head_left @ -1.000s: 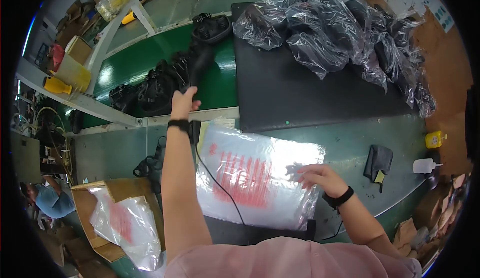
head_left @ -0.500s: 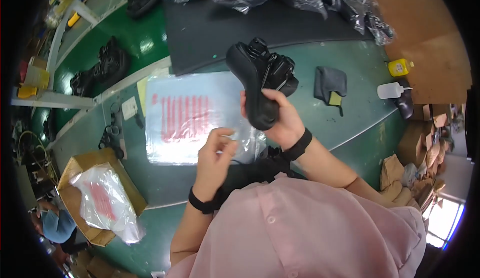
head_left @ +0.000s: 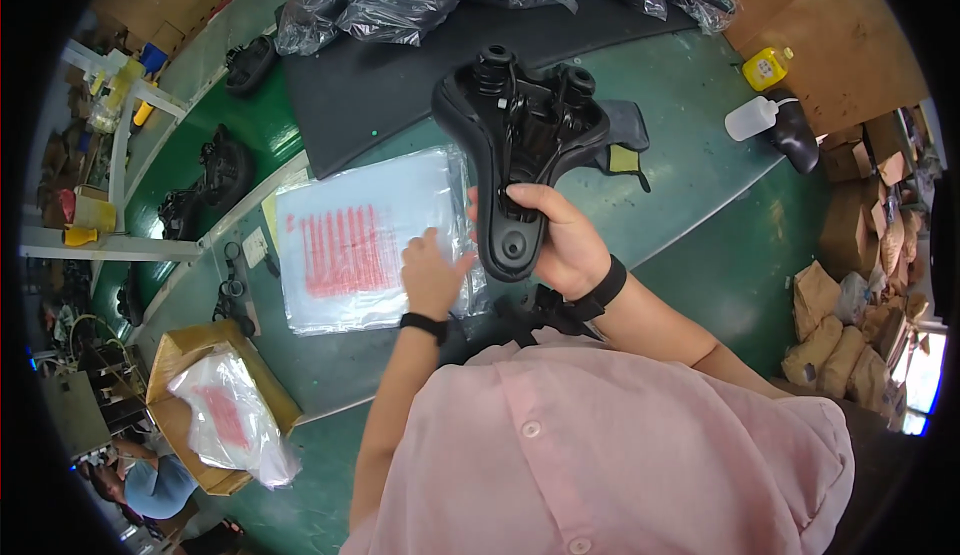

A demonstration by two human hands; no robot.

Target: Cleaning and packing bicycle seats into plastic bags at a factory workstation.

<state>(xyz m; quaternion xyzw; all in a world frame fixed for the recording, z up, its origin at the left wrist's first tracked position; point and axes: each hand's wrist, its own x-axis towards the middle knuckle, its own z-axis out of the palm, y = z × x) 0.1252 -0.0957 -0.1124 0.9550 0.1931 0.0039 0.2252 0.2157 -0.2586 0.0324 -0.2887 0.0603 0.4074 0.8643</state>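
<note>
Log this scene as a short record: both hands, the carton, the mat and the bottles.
Left hand: at the right part of the red-printed plastic bag stack; contact unclear
Right hand: grips a black saddle by its narrow end, underside showing
Carton: open, lower left, holding more plastic bags
Black mat: beyond the stack, with plastic-wrapped dark items at its far side
Bottles: one white, one yellow, toward the right
</note>
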